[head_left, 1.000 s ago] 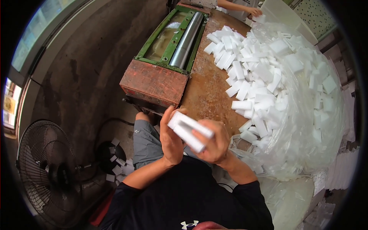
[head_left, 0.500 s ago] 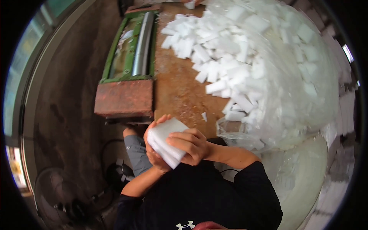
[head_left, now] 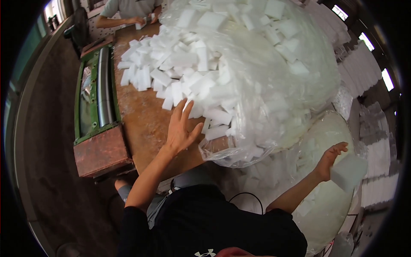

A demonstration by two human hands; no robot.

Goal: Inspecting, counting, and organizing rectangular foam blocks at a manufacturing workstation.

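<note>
My left hand [head_left: 182, 130] is stretched out over the wooden table [head_left: 143, 124], fingers spread and nothing in it. Just beyond its fingertips lies a heap of white foam blocks [head_left: 182, 60], some loose on the table and some spilling from a large clear plastic bag [head_left: 257, 103]. Out to the right, my right hand [head_left: 329, 160] has its fingers extended. A white foam block [head_left: 349, 171] is beside that palm, over another big plastic bag [head_left: 329, 205]; whether they touch is unclear.
A green-framed machine with a metal roller [head_left: 103, 88] and a rusty red end box [head_left: 102, 150] stands along the table's left edge. Across the table another person's hands [head_left: 139, 20] hold a small white piece. Stacked white sheets [head_left: 376, 158] line the right side.
Both hands were together around white foam in front of my body. They have parted: the left went forward to the heap, the right swung far right with a foam block beside it.
</note>
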